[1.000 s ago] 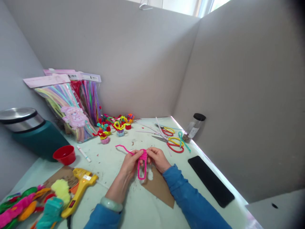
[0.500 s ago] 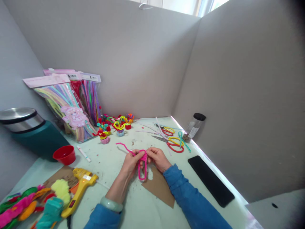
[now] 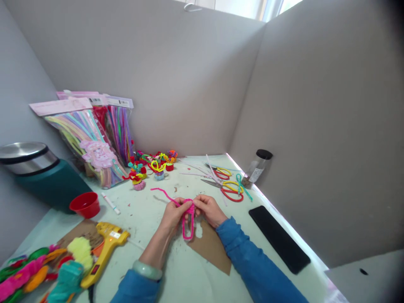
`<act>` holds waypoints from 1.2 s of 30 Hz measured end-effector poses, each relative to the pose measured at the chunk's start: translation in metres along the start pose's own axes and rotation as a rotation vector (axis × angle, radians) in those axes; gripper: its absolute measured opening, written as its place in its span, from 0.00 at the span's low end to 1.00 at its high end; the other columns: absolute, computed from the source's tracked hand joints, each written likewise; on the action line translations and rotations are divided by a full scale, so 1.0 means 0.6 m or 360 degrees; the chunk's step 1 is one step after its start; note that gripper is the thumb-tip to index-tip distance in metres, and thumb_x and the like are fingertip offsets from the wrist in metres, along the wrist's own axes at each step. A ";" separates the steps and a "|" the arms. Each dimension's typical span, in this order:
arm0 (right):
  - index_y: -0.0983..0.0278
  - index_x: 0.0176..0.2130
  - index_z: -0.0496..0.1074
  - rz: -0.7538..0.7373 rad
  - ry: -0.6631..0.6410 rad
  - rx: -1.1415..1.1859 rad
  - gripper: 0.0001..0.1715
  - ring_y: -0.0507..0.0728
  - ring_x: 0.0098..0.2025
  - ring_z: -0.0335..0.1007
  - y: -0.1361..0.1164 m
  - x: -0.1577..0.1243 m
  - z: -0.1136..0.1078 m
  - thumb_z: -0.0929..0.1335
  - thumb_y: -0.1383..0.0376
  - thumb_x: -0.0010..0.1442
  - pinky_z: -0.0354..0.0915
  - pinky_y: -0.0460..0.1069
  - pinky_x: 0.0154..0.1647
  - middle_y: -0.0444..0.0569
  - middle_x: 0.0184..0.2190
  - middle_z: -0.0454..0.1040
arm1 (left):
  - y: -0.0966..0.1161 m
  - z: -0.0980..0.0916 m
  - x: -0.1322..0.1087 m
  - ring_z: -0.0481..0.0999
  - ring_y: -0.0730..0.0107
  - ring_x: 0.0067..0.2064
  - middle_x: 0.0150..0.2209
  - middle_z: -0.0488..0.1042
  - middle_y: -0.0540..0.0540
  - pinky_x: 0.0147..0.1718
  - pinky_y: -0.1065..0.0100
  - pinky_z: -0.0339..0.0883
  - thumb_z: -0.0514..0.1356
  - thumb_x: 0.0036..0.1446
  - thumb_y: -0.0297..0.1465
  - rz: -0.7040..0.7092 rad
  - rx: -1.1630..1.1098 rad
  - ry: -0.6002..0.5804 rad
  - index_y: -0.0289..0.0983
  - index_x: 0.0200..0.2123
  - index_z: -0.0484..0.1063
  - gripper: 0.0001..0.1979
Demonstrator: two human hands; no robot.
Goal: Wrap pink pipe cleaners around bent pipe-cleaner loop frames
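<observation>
A bright pink pipe cleaner (image 3: 188, 238) is bent into a long narrow loop, with a wrapped part at its top and a loose end stretching out to the left. My left hand (image 3: 174, 215) pinches the wrapped part between thumb and fingers. From the other side, my right hand (image 3: 209, 209) grips the same pipe cleaner near its top corner with thumb and forefinger. The loop hangs down between both hands, over the table and beside a piece of brown cardboard (image 3: 212, 248). Some fingertips are hidden behind the pink piece.
At left lie a yellow glue gun (image 3: 105, 250), a red cup (image 3: 85, 205), a teal bottle (image 3: 47, 181) and bags of pipe cleaners (image 3: 91, 139). Small colourful figures (image 3: 154, 166) stand at the back. Scissors (image 3: 232, 191), a jar (image 3: 257, 168) and a black phone-like slab (image 3: 279, 239) are at right.
The loose end of the pipe cleaner has swung slightly left and up. Both hands keep their grip, almost in the same place.
</observation>
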State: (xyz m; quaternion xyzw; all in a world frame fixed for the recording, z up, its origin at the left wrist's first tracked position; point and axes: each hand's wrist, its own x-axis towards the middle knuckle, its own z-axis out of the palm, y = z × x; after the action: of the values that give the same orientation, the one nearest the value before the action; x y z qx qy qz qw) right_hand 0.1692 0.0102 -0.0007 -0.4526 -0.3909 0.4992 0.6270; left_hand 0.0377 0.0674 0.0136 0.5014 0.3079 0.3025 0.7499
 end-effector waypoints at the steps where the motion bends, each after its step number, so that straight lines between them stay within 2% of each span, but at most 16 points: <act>1: 0.67 0.26 0.68 -0.0002 -0.0004 -0.0003 0.13 0.48 0.17 0.60 -0.001 0.000 0.000 0.69 0.59 0.52 0.57 0.43 0.21 0.40 0.15 0.67 | 0.001 0.001 -0.001 0.61 0.78 0.13 0.12 0.66 0.53 0.12 0.76 0.54 0.64 0.44 0.38 0.0008 0.0010 0.0004 0.35 0.25 0.63 0.14; 7: 0.66 0.27 0.67 0.0013 0.0042 -0.0036 0.13 0.48 0.16 0.60 -0.004 0.000 0.006 0.68 0.58 0.52 0.58 0.43 0.20 0.39 0.14 0.66 | 0.005 0.003 -0.006 0.63 0.77 0.13 0.13 0.68 0.52 0.14 0.75 0.57 0.63 0.45 0.40 0.0064 0.0056 0.0034 0.35 0.24 0.64 0.15; 15: 0.64 0.24 0.65 -0.0058 0.0244 -0.0204 0.10 0.48 0.15 0.58 -0.001 0.002 0.016 0.67 0.62 0.51 0.56 0.43 0.18 0.37 0.13 0.64 | 0.004 0.009 -0.005 0.64 0.76 0.14 0.13 0.67 0.52 0.14 0.74 0.57 0.63 0.43 0.42 0.0064 0.0059 0.0094 0.35 0.24 0.65 0.16; 21: 0.64 0.27 0.65 -0.0076 0.0177 -0.0156 0.15 0.48 0.17 0.60 0.000 0.000 0.016 0.65 0.55 0.55 0.57 0.44 0.20 0.39 0.14 0.65 | 0.002 0.004 -0.002 0.65 0.76 0.15 0.14 0.67 0.52 0.16 0.74 0.58 0.62 0.45 0.42 0.0086 -0.0021 0.0081 0.34 0.25 0.66 0.16; 26: 0.64 0.29 0.66 -0.0111 0.0236 -0.0201 0.14 0.49 0.17 0.59 0.008 0.000 0.017 0.67 0.56 0.52 0.57 0.44 0.20 0.39 0.15 0.65 | -0.004 0.005 0.000 0.66 0.75 0.15 0.15 0.69 0.50 0.16 0.73 0.59 0.62 0.46 0.42 0.0082 -0.0004 0.0070 0.34 0.25 0.66 0.16; 32: 0.64 0.28 0.65 -0.0151 0.0466 -0.0093 0.16 0.48 0.15 0.56 0.011 0.010 0.012 0.68 0.54 0.51 0.56 0.44 0.17 0.37 0.12 0.62 | 0.004 0.009 0.001 0.72 0.72 0.21 0.20 0.74 0.47 0.24 0.71 0.67 0.66 0.40 0.37 -0.0010 -0.0251 0.0121 0.32 0.29 0.68 0.17; 36: 0.65 0.31 0.67 -0.0099 0.0401 -0.0125 0.18 0.49 0.15 0.58 0.008 0.010 0.015 0.66 0.52 0.52 0.56 0.44 0.17 0.39 0.14 0.65 | 0.003 0.003 0.006 0.73 0.72 0.20 0.20 0.74 0.47 0.23 0.70 0.67 0.68 0.38 0.35 -0.0031 -0.0366 0.0220 0.33 0.29 0.67 0.16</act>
State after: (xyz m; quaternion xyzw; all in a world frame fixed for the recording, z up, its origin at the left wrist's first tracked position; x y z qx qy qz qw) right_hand 0.1603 0.0179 -0.0025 -0.5236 -0.3421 0.4030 0.6681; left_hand 0.0409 0.0696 0.0155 0.3871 0.3269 0.3624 0.7823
